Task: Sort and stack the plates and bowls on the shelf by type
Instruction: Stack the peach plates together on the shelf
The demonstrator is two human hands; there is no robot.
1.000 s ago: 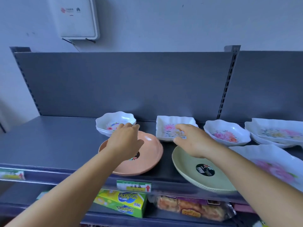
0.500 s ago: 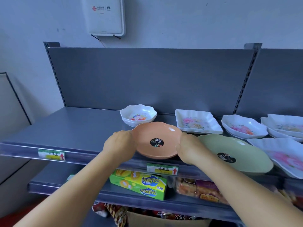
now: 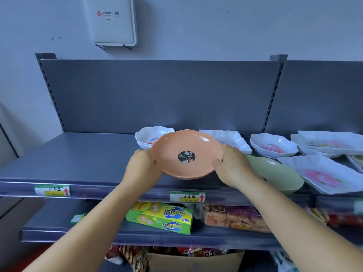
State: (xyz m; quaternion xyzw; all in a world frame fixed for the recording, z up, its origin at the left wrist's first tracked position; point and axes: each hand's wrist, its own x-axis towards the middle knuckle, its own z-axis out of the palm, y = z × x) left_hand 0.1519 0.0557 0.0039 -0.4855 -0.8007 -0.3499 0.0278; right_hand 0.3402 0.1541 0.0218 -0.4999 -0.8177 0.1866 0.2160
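Both my hands hold an orange round plate [image 3: 172, 148] with a black sticker, lifted off the grey shelf [image 3: 82, 160] and tilted toward me. My left hand [image 3: 142, 167] grips its left rim, my right hand [image 3: 231, 165] its right rim. A green round plate [image 3: 279, 175] lies on the shelf just right of my right hand. Behind the orange plate stand a white floral bowl [image 3: 146, 136] and a white square floral dish [image 3: 233, 139]. Further right are a white scalloped bowl [image 3: 273, 147], stacked white floral dishes [image 3: 330, 142] and a large white floral plate [image 3: 322, 173].
The shelf's left half is bare grey metal, backed by a grey panel [image 3: 157, 95]. Price tags [image 3: 187, 196] hang on the front edge. A lower shelf holds a green-yellow box [image 3: 159, 217] and snack packs [image 3: 235, 218]. A white wall box [image 3: 112, 20] hangs above.
My hands went from reaching over the plates to gripping the orange plate by both rims, then lifted it off the shelf and tilted it toward me. The view shifted left.
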